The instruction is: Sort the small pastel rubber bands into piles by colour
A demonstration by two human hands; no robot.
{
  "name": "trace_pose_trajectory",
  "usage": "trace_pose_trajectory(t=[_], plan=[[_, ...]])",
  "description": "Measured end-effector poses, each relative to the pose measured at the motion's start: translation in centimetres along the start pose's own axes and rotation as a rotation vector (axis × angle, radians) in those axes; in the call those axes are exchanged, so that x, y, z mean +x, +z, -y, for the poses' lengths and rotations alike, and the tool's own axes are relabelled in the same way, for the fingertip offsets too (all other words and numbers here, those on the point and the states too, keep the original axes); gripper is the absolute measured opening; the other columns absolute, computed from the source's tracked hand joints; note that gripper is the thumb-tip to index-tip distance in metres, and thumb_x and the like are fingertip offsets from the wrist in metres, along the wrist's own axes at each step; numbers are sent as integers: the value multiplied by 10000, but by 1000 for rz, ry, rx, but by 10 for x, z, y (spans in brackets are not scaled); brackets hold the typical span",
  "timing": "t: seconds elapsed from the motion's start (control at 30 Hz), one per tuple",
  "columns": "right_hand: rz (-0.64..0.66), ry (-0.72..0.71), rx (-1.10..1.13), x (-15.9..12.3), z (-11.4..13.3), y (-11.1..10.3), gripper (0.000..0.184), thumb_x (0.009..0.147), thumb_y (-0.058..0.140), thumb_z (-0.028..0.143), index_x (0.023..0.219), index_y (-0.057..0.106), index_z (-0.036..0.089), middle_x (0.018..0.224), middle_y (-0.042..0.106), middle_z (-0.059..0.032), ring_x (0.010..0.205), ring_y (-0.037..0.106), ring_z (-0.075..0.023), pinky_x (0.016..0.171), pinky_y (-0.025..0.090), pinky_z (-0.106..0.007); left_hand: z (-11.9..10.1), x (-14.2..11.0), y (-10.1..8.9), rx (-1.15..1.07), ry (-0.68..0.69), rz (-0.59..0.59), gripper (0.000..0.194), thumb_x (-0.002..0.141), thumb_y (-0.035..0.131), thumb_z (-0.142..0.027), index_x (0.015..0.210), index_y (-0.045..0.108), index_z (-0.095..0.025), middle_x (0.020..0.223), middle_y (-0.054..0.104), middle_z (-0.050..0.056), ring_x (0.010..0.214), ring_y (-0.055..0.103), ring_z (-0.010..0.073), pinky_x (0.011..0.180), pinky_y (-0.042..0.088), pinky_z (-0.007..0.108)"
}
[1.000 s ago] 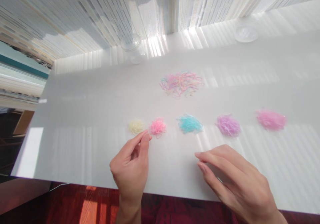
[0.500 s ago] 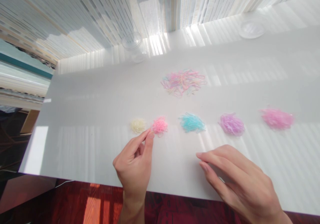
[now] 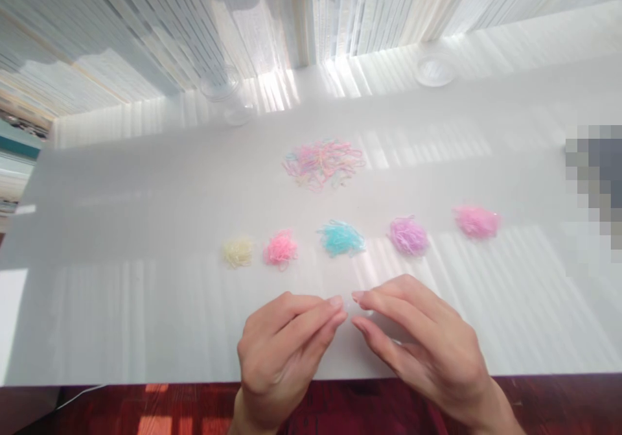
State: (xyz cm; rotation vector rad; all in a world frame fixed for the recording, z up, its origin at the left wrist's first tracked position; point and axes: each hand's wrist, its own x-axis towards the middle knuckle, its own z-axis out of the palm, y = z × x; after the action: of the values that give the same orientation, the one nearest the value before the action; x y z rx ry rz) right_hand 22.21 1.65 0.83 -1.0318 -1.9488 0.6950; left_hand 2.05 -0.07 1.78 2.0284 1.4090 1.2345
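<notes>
My left hand (image 3: pixel 291 344) is closed in a pinch near the table's front edge, with thumb and fingertips together. Anything between them is too small to name; a faint pale trace shows at the tips. Just right of it, my right hand (image 3: pixel 427 344) has its thumb and forefinger slightly apart, nothing plainly between them. Beyond the hands lies a row of small piles of thin rubber bands: yellow (image 3: pixel 238 252), bright pink (image 3: pixel 280 248), turquoise (image 3: pixel 342 238), purple (image 3: pixel 409 235) and light pink (image 3: pixel 477 222). Farther back is a mixed-colour heap of rubber bands (image 3: pixel 324 161).
A clear plastic jar (image 3: pixel 238 112) lies at the back left of the white table (image 3: pixel 146 227). A clear round lid or dish (image 3: pixel 435 72) is at the back right, by the striped curtain (image 3: pixel 272 13). A blurred patch covers something at the right edge.
My left hand has left the edge of the bright pink pile and come back and right, close to my right hand. The view has shifted; the piles look unchanged.
</notes>
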Motion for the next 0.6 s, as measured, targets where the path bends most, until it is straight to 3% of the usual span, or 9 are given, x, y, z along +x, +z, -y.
trace_pose_trajectory(t=[0.2, 0.47, 0.6], plan=[[-124, 36, 30, -1, 4, -3, 255, 919, 696, 49, 1155, 658, 138, 842, 725, -53, 752, 652, -170, 658, 548, -314, -1, 3, 6, -42, 45, 58, 303, 851, 769, 31, 1097, 757, -145, 891, 732, 18, 748, 665, 108, 630, 551, 226], [-149, -40, 6, 6, 7, 1, 185, 890, 713, 14, 1042, 690, 117, 811, 734, -62, 726, 654, -164, 636, 551, -302, 1, 0, 4, -42, 51, 61, 278, 878, 730, 41, 1078, 753, -150, 897, 715, 11, 776, 668, 101, 648, 560, 208], [-160, -9, 0, 4, 6, -8, 153, 897, 704, 21, 998, 702, 136, 800, 726, -48, 729, 654, -159, 656, 554, -303, 1, -4, 4, 38, -9, 46, 196, 916, 754, -97, 1087, 751, -193, 909, 734, 10, 720, 649, 107, 617, 545, 219]])
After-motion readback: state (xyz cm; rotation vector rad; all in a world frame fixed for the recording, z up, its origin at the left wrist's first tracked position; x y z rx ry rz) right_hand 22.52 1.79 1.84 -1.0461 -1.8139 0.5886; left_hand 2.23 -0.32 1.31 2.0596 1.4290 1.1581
